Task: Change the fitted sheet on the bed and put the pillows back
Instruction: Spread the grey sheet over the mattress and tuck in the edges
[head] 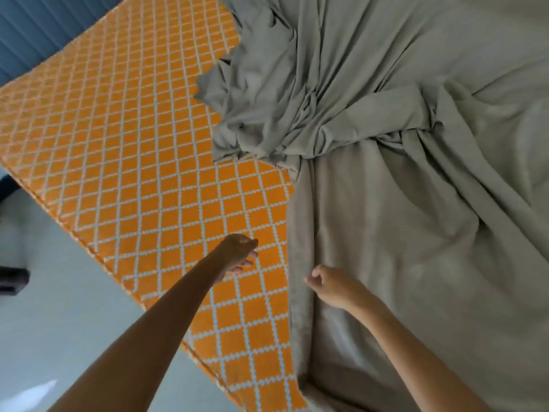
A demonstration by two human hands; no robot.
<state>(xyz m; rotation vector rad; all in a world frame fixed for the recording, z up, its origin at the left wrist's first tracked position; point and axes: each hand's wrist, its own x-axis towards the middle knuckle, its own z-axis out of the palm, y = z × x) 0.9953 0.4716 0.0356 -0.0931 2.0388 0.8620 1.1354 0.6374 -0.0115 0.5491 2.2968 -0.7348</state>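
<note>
Grey sheet (416, 233) covers only frame-right of orange mattress (133, 144); left hand (237, 254) loosely spread and empty, right hand (329, 285) curled at its edge; pillows unseen.

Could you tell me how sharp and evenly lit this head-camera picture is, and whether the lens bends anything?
Head view: soft, even light, no glare; the left hand is slightly motion-blurred, the right hand crisper; the orange mattress edge bows from wide-angle distortion; the grey sheet shows gentle fold shadows; the floor and left margin look smeared.
</note>
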